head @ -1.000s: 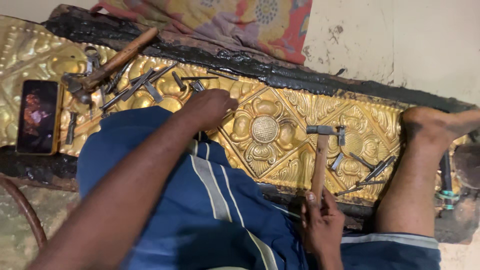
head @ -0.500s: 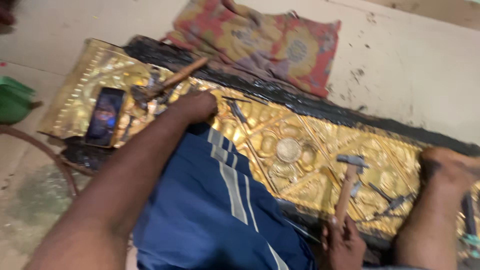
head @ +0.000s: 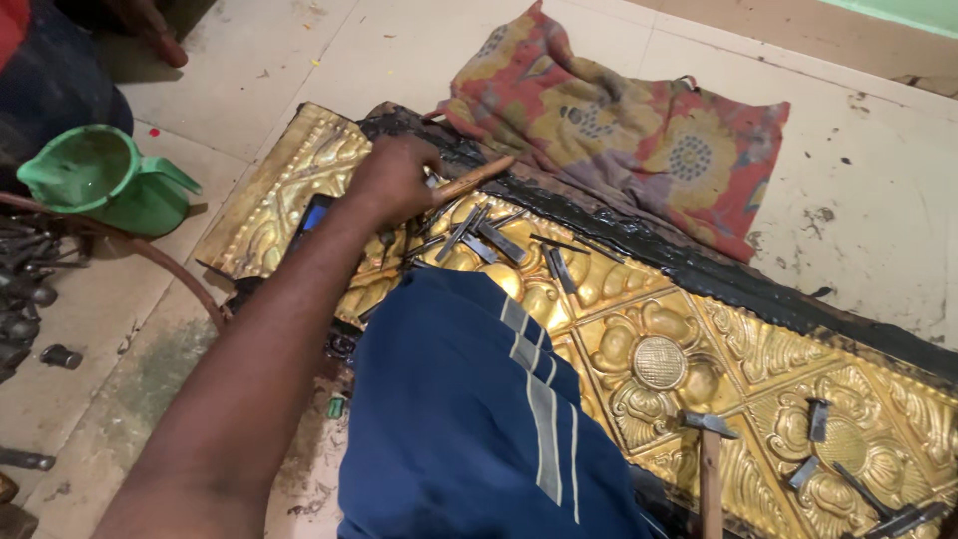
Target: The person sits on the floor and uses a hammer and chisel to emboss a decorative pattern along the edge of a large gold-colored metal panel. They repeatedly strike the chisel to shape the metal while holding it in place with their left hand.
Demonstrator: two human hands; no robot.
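My left hand (head: 392, 180) reaches across my blue-clad knee (head: 479, 419) to a pile of several dark metal punches (head: 479, 235) lying on a gold embossed metal panel (head: 649, 329). The hand rests knuckles-up on the pile, its fingers curled down and hidden. A wooden-handled tool (head: 474, 180) pokes out just right of it, and a phone (head: 312, 215) lies just left of the wrist. A steel hammer (head: 711, 439) stands at the bottom edge over the panel; my right hand is out of frame. More punches (head: 820, 419) lie on the panel's right part.
The panel sits on a black pitch bed (head: 718, 274) on the floor. A flowered cloth (head: 619, 130) lies behind it. A green jug (head: 100, 180) stands at the left, with a heap of metal tools (head: 20, 269) and a curved rod (head: 170, 265) nearby.
The view has swung left and upward. My left hand has moved from the panel's middle flower to the punch pile at the left end. My right hand on the hammer has dropped out of frame.
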